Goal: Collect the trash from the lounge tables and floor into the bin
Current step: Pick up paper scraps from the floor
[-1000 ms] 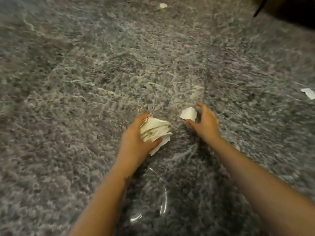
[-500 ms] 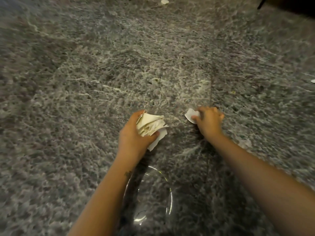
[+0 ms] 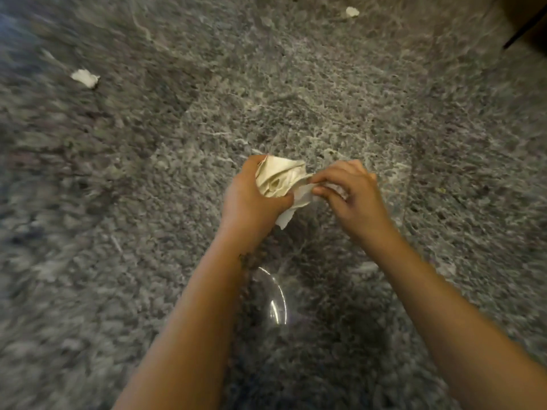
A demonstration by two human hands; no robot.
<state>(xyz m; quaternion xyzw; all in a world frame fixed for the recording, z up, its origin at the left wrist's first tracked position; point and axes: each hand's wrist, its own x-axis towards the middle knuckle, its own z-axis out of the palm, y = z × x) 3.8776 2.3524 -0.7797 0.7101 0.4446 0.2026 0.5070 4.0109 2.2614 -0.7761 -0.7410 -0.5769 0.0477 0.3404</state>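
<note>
Fingers (image 3: pixel 253 161) of the left hand (image 3: pixel 250 202) are curled round a wad of crumpled paper (image 3: pixel 276 177), with the thumb pressed across its lower edge, so the wad is held above the floor (image 3: pixel 325 93) near the middle of the view. One white corner of the wad hangs below the thumb. To its right, the right hand (image 3: pixel 355 196) has its forefinger and thumb pinched on a small white scrap (image 3: pixel 306 189), which touches the right side of the wad; where the scrap ends and the wad begins is hard to tell. Both hands are close together, and both forearms reach up from the bottom of the picture

Grey speckled stone makes up the floor, blurred toward the edges. Two more bits of paper lie on it, well apart from the hands: one torn piece (image 3: pixel 85 77) at upper left and one small ball (image 3: pixel 351 11) near the top edge. Between the forearms, low in the view, a clear curved thing (image 3: pixel 278 303) catches the light; what it is cannot be told. Something dark, perhaps furniture (image 3: pixel 525 22), fills the top right corner
</note>
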